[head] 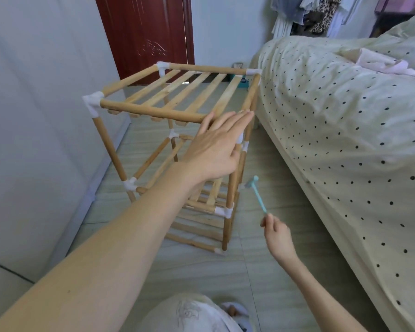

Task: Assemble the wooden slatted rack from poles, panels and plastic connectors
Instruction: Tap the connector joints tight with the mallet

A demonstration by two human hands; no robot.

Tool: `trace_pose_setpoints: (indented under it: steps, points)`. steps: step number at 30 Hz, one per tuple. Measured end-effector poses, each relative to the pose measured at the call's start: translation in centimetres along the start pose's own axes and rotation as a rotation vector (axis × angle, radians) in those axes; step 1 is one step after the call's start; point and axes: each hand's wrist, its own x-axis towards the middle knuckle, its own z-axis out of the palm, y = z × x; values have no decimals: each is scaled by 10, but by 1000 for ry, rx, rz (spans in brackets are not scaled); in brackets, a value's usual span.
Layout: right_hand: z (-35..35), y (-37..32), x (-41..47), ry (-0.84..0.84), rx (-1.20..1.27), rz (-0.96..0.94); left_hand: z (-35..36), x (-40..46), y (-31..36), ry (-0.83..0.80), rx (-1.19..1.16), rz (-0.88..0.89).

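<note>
Head view shows the rack (175, 140) standing tall, looking nearly built. Left hand (216, 149) reaches flat, fingers spread, over its top corner. Right hand (277, 232) below pinches a small blue hammer (256, 195).

rack (177, 111) standing on the floor (261, 271), bed (345, 140) just to its right, wall (34, 116) to its left, door (144, 32) behind it, left hand (216, 149) at its top near corner, right hand (277, 232) holding a small hammer (256, 192) between rack and bed
</note>
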Motion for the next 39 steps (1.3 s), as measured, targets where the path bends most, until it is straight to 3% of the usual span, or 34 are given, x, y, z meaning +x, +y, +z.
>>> trace_pose_setpoints:
  steps: [1,2,3,5,7,10,12,14,15,16,19,21,23,24,28,29,31,32,33,36,37,39]
  points:
    - [-3,-3,-1,151,140,-60,1,0,1,1,-9,-6]
    - [-3,-3,-3,183,251,-83,1,0,2,6,-10,-10]
    - [1,-4,-6,101,269,-60,1,1,3,12,-8,-13]
    - [14,6,-20,-233,-68,96,1,-1,4,14,-15,-19]
    - [14,13,-15,-181,-127,150,1,-2,3,14,-22,-19]
    - [1,-1,-7,92,313,11,1,-2,4,13,-33,-24]
    - [7,1,-9,10,487,80,1,-2,6,18,-29,-27]
    - [22,6,-19,-235,210,316,-1,-3,6,15,-24,-34]
    - [24,8,-19,-253,85,359,-1,-3,6,8,-21,-36]
    - [24,10,-15,-183,54,376,-2,-3,5,2,-17,-35]
    - [12,1,-10,188,307,153,-1,-3,6,1,-21,-40]
    - [16,0,-16,86,167,106,-1,-2,7,11,-22,-42]
    - [22,7,-21,-137,-178,195,-1,-3,6,8,-23,-47]
    - [21,6,-19,-141,-221,198,-1,-3,6,7,-22,-45]
    - [13,-6,-18,285,181,17,2,-2,7,12,-12,-42]
    - [16,-5,-21,246,197,17,2,-1,7,17,-5,-43]
    - [27,2,-28,-96,-49,145,2,-2,6,18,-2,-42]
    - [27,8,-24,-158,-102,202,2,-2,5,14,-1,-39]
    - [25,10,-18,-147,-83,241,2,-3,4,12,-2,-35]
    - [15,-1,-14,183,213,181,4,-2,4,18,8,-42]
    - [14,-4,-16,202,274,179,5,-1,4,27,13,-46]
    - [19,-5,-28,-41,223,256,4,-1,4,28,12,-45]
